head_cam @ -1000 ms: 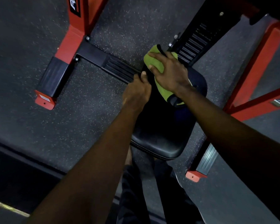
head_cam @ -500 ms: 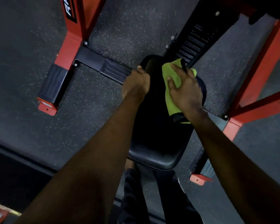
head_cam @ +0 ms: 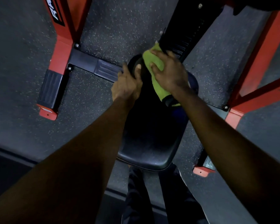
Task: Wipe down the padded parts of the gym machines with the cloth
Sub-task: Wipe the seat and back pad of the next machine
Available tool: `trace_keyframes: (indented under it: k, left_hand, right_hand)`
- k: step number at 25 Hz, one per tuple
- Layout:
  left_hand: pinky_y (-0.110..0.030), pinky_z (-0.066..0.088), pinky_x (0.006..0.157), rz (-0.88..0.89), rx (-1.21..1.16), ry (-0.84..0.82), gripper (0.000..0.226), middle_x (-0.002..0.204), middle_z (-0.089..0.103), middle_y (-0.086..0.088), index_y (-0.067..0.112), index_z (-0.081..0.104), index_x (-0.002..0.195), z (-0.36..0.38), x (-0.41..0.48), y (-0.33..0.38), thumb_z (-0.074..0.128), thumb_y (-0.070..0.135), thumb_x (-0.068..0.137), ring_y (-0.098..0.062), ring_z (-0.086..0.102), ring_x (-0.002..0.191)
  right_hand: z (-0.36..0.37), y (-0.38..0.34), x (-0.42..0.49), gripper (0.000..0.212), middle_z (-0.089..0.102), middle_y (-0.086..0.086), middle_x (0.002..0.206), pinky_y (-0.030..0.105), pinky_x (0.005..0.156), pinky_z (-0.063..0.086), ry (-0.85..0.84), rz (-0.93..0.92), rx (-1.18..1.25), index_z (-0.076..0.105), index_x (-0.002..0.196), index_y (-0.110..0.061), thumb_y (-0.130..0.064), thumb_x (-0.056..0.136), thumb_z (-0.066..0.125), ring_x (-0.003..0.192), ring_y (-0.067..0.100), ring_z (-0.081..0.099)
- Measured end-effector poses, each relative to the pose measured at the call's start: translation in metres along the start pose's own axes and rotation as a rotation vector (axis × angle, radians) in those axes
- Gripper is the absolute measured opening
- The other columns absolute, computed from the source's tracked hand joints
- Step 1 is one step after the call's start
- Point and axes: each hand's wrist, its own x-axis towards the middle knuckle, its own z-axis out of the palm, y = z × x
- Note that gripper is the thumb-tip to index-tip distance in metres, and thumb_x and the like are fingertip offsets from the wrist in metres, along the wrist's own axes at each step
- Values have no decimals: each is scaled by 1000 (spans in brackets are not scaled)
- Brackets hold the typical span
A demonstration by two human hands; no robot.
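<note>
The right hand point(head_cam: 170, 75) lies palm down on the green cloth point(head_cam: 160, 90), fingers spread wide and fairly straight, pressing it against the far end of the black padded seat point(head_cam: 149, 139). The cloth is bunched under that palm. One green corner pokes out past the fingertips and a folded tail trails back beneath the wrist. Just beside it, the left hand point(head_cam: 128, 84) grips the seat's far left edge, with the thumb resting on top of the pad and the other fingers curled over the rim and out of sight. The two hands sit close together without touching. Beyond the right hand's fingertips rises a black ribbed upright point(head_cam: 184, 34), which the cloth's corner appears to touch. Left of the left hand, a black crossbar point(head_cam: 90, 62) runs out to the red frame point(head_cam: 61, 46), which stands on the speckled dark floor point(head_cam: 116, 29). Nearer than both wrists, below the seat's front edge, the person's dark-clothed legs point(head_cam: 139, 191) are visible.
</note>
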Motion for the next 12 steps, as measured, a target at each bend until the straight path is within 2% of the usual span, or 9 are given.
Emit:
trace_keyframes:
  k: [2,4,6,9,12]
  left_hand:
    - [-54,45,99,108,74,-42,72,149,42,-19,20,10,161,0,0,4,24,62,103,-42,54,123]
    - [-53,45,98,131,100,-47,70,149,41,-20,23,8,162,2,1,4,24,60,104,-42,55,122]
    - [-52,45,97,99,113,-46,69,149,40,-20,24,9,162,3,4,3,24,60,104,-42,55,122]
    - [-52,45,96,105,100,-25,69,149,42,-20,24,14,161,6,5,1,27,59,104,-45,54,123]
    - [-52,43,99,105,109,-12,67,152,40,-18,26,14,161,8,6,2,27,59,104,-43,50,129]
  right_hand:
    - [-8,25,-35,52,49,5,148,48,104,46,86,145,-14,48,147,-38,-45,95,53,130,31,52]
    - [-9,29,-52,55,47,6,151,49,106,45,114,195,-65,47,148,-35,-43,94,52,132,32,50]
    - [-5,14,-38,53,49,5,148,46,101,46,106,166,-81,49,147,-35,-43,95,53,130,31,51]
    - [-4,-7,-3,47,50,-3,147,40,99,46,10,19,-70,51,143,-42,-49,96,52,130,25,52]
    - [-9,4,11,47,50,-5,145,40,100,49,-70,-27,1,49,142,-46,-51,96,52,129,23,53]
